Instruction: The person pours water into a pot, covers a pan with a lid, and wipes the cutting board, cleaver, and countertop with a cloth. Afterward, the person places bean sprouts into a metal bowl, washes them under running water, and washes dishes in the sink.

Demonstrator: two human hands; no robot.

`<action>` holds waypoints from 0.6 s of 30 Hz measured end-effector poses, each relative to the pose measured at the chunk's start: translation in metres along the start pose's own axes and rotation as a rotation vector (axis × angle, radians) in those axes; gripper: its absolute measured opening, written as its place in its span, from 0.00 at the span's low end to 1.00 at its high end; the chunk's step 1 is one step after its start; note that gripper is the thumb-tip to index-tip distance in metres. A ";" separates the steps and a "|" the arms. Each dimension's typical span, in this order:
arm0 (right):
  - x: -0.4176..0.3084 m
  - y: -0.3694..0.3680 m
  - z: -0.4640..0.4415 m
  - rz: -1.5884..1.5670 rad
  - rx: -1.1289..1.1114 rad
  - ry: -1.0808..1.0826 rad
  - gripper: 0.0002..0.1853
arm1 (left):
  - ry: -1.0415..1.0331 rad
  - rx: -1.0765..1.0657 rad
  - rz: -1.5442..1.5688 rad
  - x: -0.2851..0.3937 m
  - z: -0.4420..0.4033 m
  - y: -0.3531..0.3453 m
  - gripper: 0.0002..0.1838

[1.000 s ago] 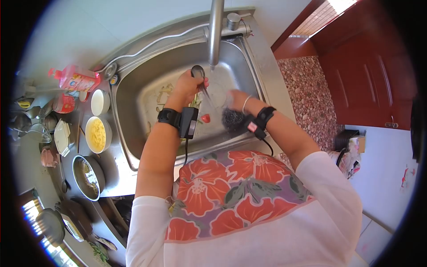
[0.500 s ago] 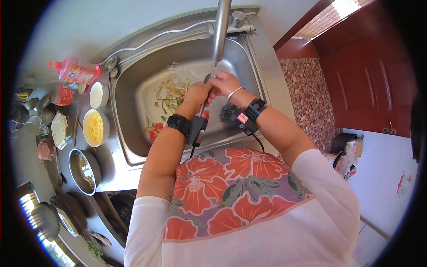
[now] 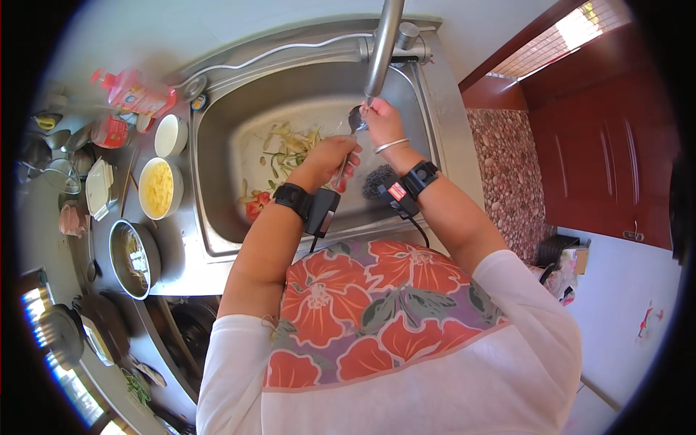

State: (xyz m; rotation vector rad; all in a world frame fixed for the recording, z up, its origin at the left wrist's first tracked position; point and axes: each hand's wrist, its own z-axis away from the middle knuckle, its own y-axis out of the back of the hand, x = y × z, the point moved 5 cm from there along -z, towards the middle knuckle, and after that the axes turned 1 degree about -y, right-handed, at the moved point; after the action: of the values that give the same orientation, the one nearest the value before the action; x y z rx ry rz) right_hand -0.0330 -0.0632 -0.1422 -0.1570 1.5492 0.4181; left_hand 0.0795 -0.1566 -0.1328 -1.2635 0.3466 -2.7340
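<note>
My left hand (image 3: 331, 160) is closed round the handle of a metal spoon (image 3: 354, 120) over the sink (image 3: 217, 167). The spoon's bowl points up, just under the faucet (image 3: 384, 54). My right hand (image 3: 383, 123) is beside the bowl of the spoon, below the spout, with its fingers bent together; whether they grip the spoon is unclear. A dark wire scrubber (image 3: 376, 181) lies in the sink by my right wrist. Vegetable peels (image 3: 291, 143) and red pieces (image 3: 254, 209) are on the sink floor, left of my left hand.
On the left counter stand a white bowl (image 3: 171, 135), a bowl of yellow pieces (image 3: 160, 188), a metal bowl (image 3: 135, 259) and a pink bottle (image 3: 135, 93). A white cable (image 3: 283, 47) runs behind the sink. A red door (image 3: 594, 138) is at the right.
My right hand first left the scrubber and met my left hand at the spoon, then rose toward the spout. The view has shifted slightly.
</note>
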 end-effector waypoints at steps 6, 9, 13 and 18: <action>-0.052 0.007 0.006 -0.213 -0.138 0.115 0.06 | -0.153 0.074 0.037 0.000 0.002 0.000 0.11; -0.063 0.002 0.006 -0.236 -0.266 0.145 0.10 | -0.324 0.057 0.052 0.002 -0.009 0.006 0.12; -0.038 0.003 0.018 -0.655 -0.315 -0.261 0.14 | -0.230 0.059 -0.045 0.008 0.012 0.009 0.13; -0.006 -0.011 0.047 -0.439 -0.407 -0.563 0.21 | -0.312 0.313 -0.231 -0.003 0.044 0.040 0.08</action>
State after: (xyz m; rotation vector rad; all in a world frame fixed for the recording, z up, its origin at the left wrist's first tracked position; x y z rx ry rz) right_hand 0.0153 -0.0579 -0.1366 -0.6274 0.8301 0.3794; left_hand 0.1149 -0.2018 -0.1170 -1.6840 -0.2621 -2.5618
